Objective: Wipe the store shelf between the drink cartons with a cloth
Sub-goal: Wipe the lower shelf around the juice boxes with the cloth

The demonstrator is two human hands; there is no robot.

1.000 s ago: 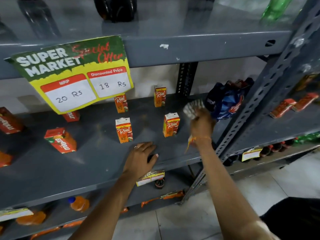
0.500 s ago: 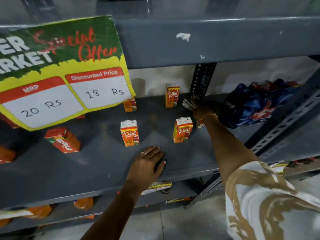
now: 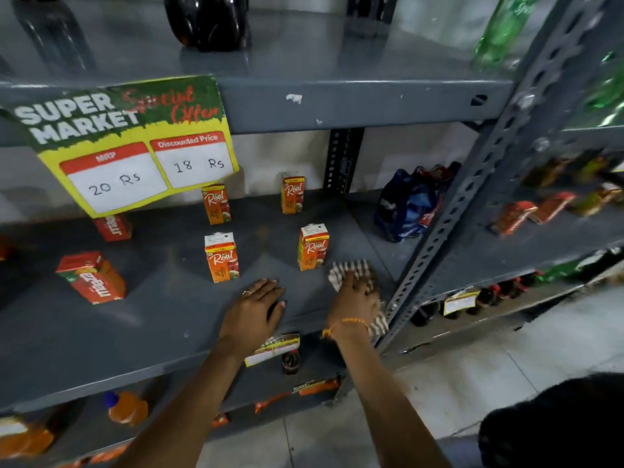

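Note:
The grey metal shelf (image 3: 169, 319) carries several orange drink cartons standing apart: two in front (image 3: 222, 256) (image 3: 313, 246) and two at the back (image 3: 216, 203) (image 3: 292, 193). My right hand (image 3: 354, 298) presses a checked cloth (image 3: 351, 270) flat on the shelf near its front right corner, just right of the front right carton. My left hand (image 3: 255, 312) rests palm down on the shelf's front part, below the gap between the two front cartons, holding nothing.
A yellow and green price sign (image 3: 135, 146) hangs from the shelf above. Red cartons (image 3: 93, 276) lie tipped at the left. A blue bag (image 3: 410, 206) sits at the back right beside the perforated upright (image 3: 472, 197). Bottles stand on the lower shelves.
My right hand has drawn the cloth from the back of the shelf, near the rear post, forward to the front right corner. My left hand stays planted.

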